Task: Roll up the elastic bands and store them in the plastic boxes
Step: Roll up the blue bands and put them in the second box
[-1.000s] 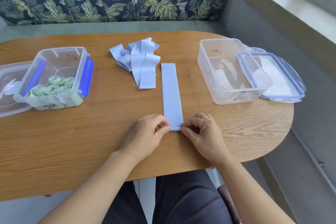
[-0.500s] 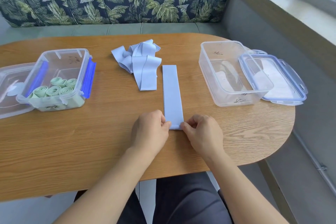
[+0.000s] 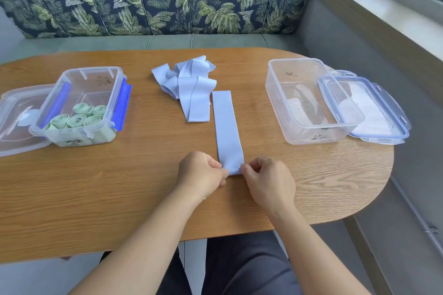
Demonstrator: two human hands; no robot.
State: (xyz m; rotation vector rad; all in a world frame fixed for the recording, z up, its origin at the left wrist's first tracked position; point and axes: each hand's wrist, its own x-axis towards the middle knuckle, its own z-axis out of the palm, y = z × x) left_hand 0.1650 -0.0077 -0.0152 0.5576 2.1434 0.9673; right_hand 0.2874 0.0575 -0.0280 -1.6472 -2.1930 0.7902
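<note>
both hands [image 3: 236, 176] pinching blue band [image 3: 226, 127] — near end

On the counter [image 3: 96, 187] the rolls [image 3: 79, 118] lie in the left box [image 3: 94, 70] — the band [image 3: 226, 127] between it and right box [image 3: 311, 135], pile [image 3: 189, 84] behind.

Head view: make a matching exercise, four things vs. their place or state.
1. flat blue band
2. green rolls
3. right box
4. loose blue bands

a. heaped at the far middle of the table
b. empty, lid off
c. in the left box
d. near end pinched by left hand and right hand

Pairs: 1-d, 2-c, 3-b, 4-a
</note>
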